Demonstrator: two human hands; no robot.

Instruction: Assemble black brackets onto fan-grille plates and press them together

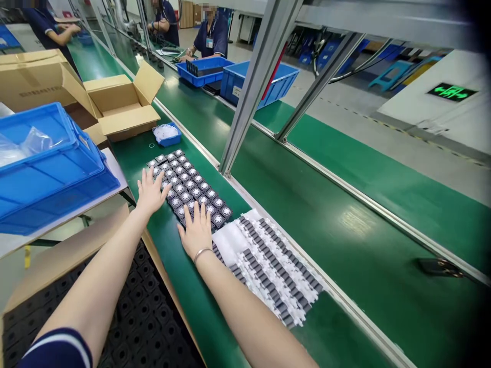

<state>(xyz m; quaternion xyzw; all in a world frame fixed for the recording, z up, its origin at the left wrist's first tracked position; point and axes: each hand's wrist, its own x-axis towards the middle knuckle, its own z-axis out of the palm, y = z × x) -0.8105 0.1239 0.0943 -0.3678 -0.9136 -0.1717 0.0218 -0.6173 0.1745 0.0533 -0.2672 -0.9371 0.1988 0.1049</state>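
Several rows of small black cooling fans (pixel 191 184) with white round labels lie flat on the green bench (pixel 169 255). My left hand (pixel 151 193) rests at the far left edge of this block, its fingers spread over the outer fans. On the near edge, my right hand (pixel 197 232) lies with fingers apart, the tips touching the closest fans. A bracelet circles the right wrist. Just to the right of that hand, dark grey parts with white pieces (pixel 268 260) stand in rows on a white sheet (pixel 231 241).
A small blue tray of white rings (pixel 167 134) sits beyond the fans, near an open carton (pixel 123 105). Blue crates (pixel 46 168) stand at left. Below lies a box of black fans (pixel 146 317). A metal post (pixel 253 92) rises beside the belt. Co-workers (pixel 210 36) are at the back.
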